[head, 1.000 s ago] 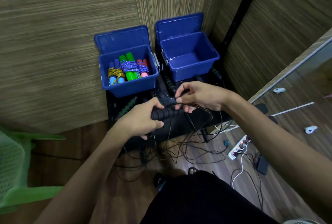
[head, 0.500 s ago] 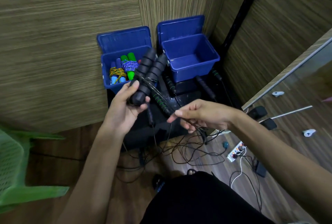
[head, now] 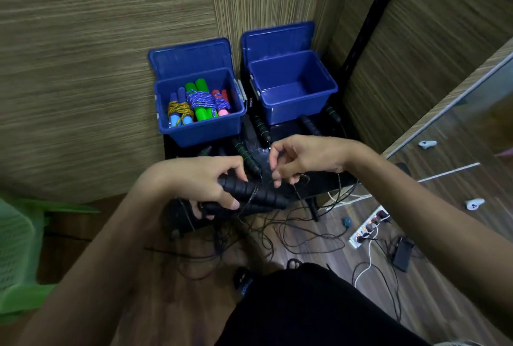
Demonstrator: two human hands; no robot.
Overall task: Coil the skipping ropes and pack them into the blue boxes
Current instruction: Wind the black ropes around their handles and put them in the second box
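My left hand (head: 202, 181) grips the two black foam handles (head: 258, 195) of a skipping rope, held level above a low black table (head: 319, 179). My right hand (head: 302, 156) pinches that rope's thin black cord (head: 299, 179) just right of the handles. The rest of the cord hangs in loose loops to the floor. The left blue box (head: 200, 129) holds several coiled ropes with blue, green and pink handles. Nothing lies in the right blue box (head: 294, 112). More black ropes with green-ringed handles (head: 247, 154) lie on the table in front of the boxes.
Both boxes stand open against a wooden wall, lids tipped back. A green plastic chair (head: 19, 248) is at the left. A power strip (head: 366, 226) with white and black cables lies on the wooden floor at the right. My dark-clad knee fills the bottom centre.
My left hand has come down from in front of the left box and turned the handles from upright to level. My right hand has risen and moved closer to the handles, still on the cord.
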